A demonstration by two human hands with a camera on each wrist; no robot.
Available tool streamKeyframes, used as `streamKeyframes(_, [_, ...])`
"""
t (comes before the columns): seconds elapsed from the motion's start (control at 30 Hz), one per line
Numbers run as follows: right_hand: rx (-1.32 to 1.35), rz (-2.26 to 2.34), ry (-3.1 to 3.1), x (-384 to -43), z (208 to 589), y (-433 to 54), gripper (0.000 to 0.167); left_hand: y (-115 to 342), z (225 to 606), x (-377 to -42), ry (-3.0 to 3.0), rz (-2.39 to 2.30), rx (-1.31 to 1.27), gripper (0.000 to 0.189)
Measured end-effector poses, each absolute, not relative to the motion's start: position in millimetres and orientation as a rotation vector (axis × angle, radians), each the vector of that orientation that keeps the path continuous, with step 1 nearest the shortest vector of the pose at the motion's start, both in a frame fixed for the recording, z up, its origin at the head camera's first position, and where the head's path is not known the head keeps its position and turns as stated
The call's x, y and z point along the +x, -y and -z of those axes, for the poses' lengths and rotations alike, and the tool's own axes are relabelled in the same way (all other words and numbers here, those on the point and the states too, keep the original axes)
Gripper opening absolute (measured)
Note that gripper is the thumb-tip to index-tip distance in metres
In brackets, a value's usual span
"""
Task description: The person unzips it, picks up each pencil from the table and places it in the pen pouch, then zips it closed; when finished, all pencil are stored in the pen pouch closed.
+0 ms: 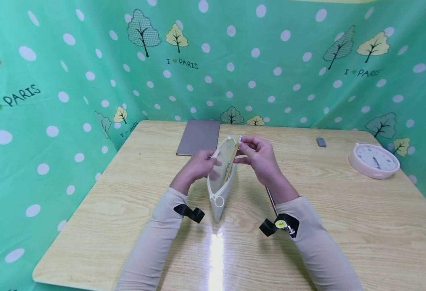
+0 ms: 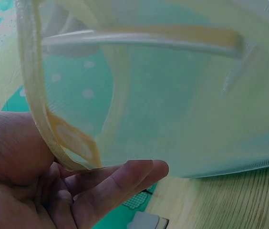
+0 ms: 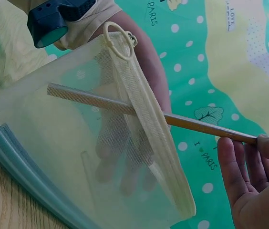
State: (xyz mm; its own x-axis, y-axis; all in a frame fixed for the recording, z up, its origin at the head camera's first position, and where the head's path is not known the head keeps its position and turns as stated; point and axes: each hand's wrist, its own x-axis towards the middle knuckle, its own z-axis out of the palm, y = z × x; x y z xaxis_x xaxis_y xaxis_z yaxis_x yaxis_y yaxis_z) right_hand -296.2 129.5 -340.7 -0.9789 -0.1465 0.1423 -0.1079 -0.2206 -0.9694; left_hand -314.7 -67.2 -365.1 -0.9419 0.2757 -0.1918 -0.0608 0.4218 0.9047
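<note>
A translucent zip pouch (image 1: pixel 218 178) with a cream zipper and a ring pull stands open at its top over the table. My left hand (image 1: pixel 199 165) grips its far-left rim; in the left wrist view, the fingers of that hand (image 2: pixel 101 195) lie along the pouch's edge. With thumb and fingertips my right hand (image 1: pixel 258 155) pinches the upper end of a yellow pencil (image 3: pixel 196 126). Its lower part passes through the opening and shows through the pouch wall (image 3: pixel 29 124). A faint slim shape lies deeper in the pouch, too blurred to name.
A grey-brown notebook (image 1: pixel 198 137) lies at the back, left of the pouch. To the right are a small blue-grey block (image 1: pixel 321 142) and a round pink-rimmed clock (image 1: pixel 374 161). Thin dark and red sticks (image 1: pixel 271 200) lie partly under my right forearm. Green curtains border the table.
</note>
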Motion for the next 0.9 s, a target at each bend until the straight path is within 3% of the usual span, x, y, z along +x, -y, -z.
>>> streamKeyframes(0.13, [-0.316, 2.382, -1.987, -297.1, 342.8, -127.6, 0.027, 67.0, 365.4, -314.7, -2.353, -1.546, 0.185, 0.041])
streamKeyframes(0.9, [-0.395, 2.23, -2.165, -296.7, 348.5, -126.1, 0.022, 67.0, 366.9, -316.1, -2.351, -1.555, 0.206, 0.045])
